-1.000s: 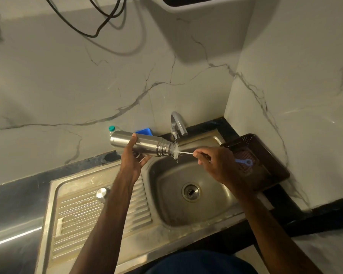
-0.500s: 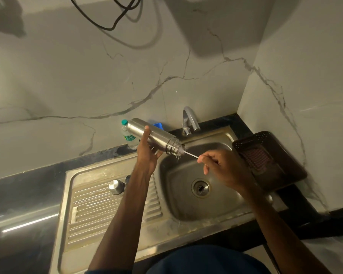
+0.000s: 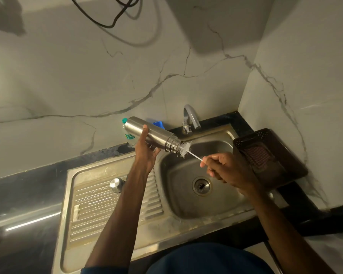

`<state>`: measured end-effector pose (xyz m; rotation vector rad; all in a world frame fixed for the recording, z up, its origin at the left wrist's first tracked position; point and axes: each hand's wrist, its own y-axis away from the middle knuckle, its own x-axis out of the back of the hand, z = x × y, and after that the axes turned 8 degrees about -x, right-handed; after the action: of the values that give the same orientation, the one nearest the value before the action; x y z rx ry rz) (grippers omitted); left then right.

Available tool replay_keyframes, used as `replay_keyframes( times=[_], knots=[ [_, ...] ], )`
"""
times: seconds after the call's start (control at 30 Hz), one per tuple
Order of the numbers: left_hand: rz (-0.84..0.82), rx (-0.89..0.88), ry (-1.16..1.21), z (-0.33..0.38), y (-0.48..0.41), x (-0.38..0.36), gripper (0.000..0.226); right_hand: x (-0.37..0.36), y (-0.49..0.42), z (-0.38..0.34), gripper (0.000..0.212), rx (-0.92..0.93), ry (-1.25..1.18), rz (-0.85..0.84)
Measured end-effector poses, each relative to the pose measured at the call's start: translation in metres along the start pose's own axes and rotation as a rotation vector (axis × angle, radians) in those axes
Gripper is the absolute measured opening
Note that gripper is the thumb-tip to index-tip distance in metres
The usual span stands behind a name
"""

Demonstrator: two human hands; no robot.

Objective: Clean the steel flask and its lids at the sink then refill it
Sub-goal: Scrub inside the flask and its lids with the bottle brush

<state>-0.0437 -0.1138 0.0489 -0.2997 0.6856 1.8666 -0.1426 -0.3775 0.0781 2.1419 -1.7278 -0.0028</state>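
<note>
Left hand [image 3: 147,153] tight around the steel flask [image 3: 158,133], right hand [image 3: 232,171] in a pinch on the brush [image 3: 185,149]

The only lettering sits on the green-and-white label of a clear plastic bottle [image 3: 128,135] standing at the far edge of the counter [image 3: 38,186]. It is a white script word beginning with "S". The rest is too small to read, and the steel flask [image 3: 156,135] partly covers the bottle.
</note>
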Motion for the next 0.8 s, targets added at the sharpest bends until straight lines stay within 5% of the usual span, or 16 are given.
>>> replay_keyframes(
  times=[0.2, 0.47, 0.8],
  knots=[
    [-0.114, 0.013, -0.051, -0.011, 0.013, -0.015, 0.035, -0.020, -0.020, 0.005, 0.029, -0.211, -0.294, -0.137],
    [-0.095, -0.069, -0.018, 0.010, -0.010, -0.004, 0.071, 0.009, -0.006, 0.033, 0.017, -0.448, -0.738, -0.380],
    [-0.191, -0.031, -0.173, -0.007, 0.006, -0.016, 0.046, -0.010, -0.043, 0.037, 0.010, -0.498, -1.003, -0.756]
  ],
)
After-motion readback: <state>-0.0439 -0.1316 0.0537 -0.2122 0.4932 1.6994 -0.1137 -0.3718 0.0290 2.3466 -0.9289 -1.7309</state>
